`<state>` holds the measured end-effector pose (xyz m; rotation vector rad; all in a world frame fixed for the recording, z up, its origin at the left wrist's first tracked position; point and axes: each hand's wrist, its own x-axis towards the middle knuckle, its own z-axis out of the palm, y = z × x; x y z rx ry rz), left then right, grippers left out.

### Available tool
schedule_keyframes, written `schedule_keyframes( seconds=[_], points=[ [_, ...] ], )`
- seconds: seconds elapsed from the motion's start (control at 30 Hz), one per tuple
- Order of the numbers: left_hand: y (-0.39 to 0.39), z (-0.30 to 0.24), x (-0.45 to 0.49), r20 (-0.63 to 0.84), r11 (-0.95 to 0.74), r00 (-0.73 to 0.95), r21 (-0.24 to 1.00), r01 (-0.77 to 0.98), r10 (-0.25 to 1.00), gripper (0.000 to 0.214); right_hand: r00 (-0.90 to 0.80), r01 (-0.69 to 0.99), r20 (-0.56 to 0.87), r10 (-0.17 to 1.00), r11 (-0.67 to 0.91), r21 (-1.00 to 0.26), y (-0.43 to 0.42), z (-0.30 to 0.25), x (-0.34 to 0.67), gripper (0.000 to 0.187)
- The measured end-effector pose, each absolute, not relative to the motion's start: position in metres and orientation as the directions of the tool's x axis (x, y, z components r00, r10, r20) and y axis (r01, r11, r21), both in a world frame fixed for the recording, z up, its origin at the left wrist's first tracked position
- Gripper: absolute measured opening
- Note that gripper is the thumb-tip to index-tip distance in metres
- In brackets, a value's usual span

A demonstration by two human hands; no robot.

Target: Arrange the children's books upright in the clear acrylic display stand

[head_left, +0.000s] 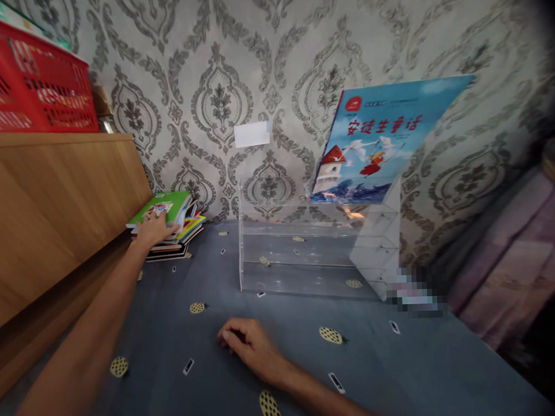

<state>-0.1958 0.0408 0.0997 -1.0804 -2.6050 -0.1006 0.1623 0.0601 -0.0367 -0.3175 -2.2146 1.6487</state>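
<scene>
- Head view: left hand spread over the green book atop a stack; cannot tell if gripping.
- Right hand half-open, loosely curled, before the clear rack.

Red basket on wooden cabinet at your left, patterned wallpaper facing you, pinkish fabric at your right

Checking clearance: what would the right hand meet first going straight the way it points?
Right hand: probably the left forearm, near the stack of books, after crossing patterned cloth. Heights are unclear; it might pass underneath.
</scene>
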Motion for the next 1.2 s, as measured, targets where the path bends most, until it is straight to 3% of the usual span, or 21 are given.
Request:
schedule_keyframes(
  seconds=[0.47, 0.73, 0.87, 1.07, 1.2],
  points=[
    [0.039, 0.103, -0.195, 0.371, 0.56, -0.452, -0.267, 0.784, 0.811, 0.045, -0.9, -0.008, 0.153, 0.407, 0.337, -0.941, 0.059, -0.035, 0.165, 0.024],
    [0.021, 0.13, -0.191, 0.449, 0.614, -0.469, -0.262, 0.745, 0.761, 0.046, -0.904, 0.003, 0.132, 0.406, 0.317, -0.949, 0.06, -0.038, 0.164, 0.025],
    [0.004, 0.13, -0.189, 0.524, 0.636, -0.469, -0.192, 0.747, 0.71, 0.048, -0.906, 0.0, 0.137, 0.401, 0.323, -0.946, 0.06, -0.039, 0.165, 0.029],
    [0.0, 0.107, -0.186, 0.389, 0.606, -0.51, -0.179, 0.775, 0.767, 0.063, -0.9, -0.009, 0.152, 0.408, 0.331, -0.944, 0.061, -0.04, 0.165, 0.033],
    [0.003, 0.126, -0.19, 0.38, 0.633, -0.546, -0.154, 0.759, 0.747, 0.06, -0.906, -0.014, 0.159, 0.392, 0.348, -0.937, 0.061, -0.039, 0.164, 0.031]
  ],
)
